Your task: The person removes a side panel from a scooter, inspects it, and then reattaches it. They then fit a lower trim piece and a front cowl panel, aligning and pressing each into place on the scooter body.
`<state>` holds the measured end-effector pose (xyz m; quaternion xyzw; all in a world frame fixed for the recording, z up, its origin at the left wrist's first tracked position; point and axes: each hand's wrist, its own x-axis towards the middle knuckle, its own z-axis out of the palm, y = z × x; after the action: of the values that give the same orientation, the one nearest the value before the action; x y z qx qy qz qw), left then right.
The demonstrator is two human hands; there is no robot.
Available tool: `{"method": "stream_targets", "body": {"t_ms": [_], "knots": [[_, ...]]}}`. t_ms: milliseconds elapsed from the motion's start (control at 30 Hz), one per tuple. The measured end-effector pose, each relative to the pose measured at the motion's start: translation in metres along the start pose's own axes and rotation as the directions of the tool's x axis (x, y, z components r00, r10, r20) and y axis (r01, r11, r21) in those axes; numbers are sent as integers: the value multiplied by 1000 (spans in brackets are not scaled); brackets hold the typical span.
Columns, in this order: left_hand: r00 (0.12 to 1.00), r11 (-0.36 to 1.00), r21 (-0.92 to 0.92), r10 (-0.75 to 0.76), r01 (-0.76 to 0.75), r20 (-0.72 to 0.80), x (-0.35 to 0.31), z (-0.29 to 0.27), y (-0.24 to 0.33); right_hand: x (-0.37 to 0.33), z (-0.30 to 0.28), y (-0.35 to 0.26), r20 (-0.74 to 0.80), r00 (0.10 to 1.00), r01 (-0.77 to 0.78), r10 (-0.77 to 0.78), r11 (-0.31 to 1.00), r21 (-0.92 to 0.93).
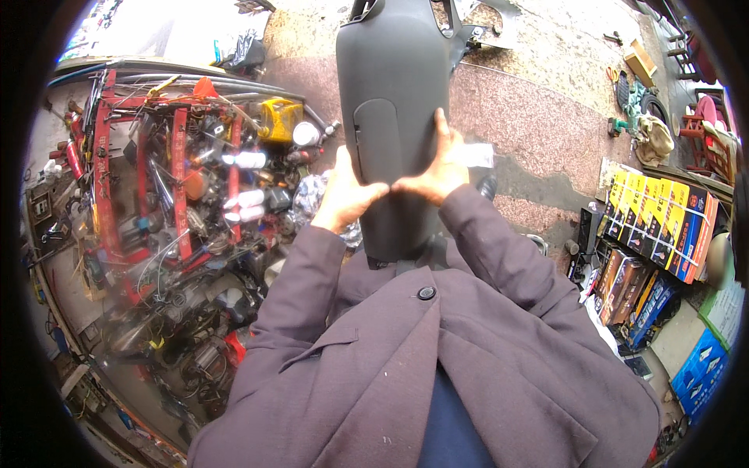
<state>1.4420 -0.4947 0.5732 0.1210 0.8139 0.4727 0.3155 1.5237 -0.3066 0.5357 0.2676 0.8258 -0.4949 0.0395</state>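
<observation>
A long dark grey plastic panel (417,97), shaped like a scooter's body cover, stands out in front of my body. It has a rounded hatch (377,140) outlined on its left half and cut-out corners at its far end. My left hand (347,195) grips its left edge, thumb laid across the surface. On the opposite edge is my right hand (438,168), its thumb pointing inward and a finger up along the side. The two thumb tips nearly meet over the middle. Other fingertips are hidden behind the panel, whose near end reaches my lap.
A red metal rack (181,183) crammed with tools, cables and parts fills the left, with a yellow container (281,119) by it. Stacked yellow and black boxes (659,214) stand at the right. Paved ground (538,117) stretches ahead, with a wooden box (640,64) at far right.
</observation>
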Motion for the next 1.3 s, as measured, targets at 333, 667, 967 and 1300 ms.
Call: {"method": "stream_targets", "body": {"t_ms": [333, 667, 967, 1300], "knots": [[996, 998, -16, -56, 55, -71, -1, 12, -2, 6, 2, 16, -4, 999, 32, -31, 999, 10], [999, 999, 7, -31, 31, -5, 0, 13, 0, 8, -1, 18, -61, 998, -15, 19, 997, 69], [991, 991, -132, 17, -34, -129, -1, 27, -14, -2, -5, 12, -77, 994, -82, 83, 996, 23], [986, 990, -136, 2, -25, -166, -2, 29, -31, -8, -5, 13, -75, 985, -156, 154, 987, -21]]}}
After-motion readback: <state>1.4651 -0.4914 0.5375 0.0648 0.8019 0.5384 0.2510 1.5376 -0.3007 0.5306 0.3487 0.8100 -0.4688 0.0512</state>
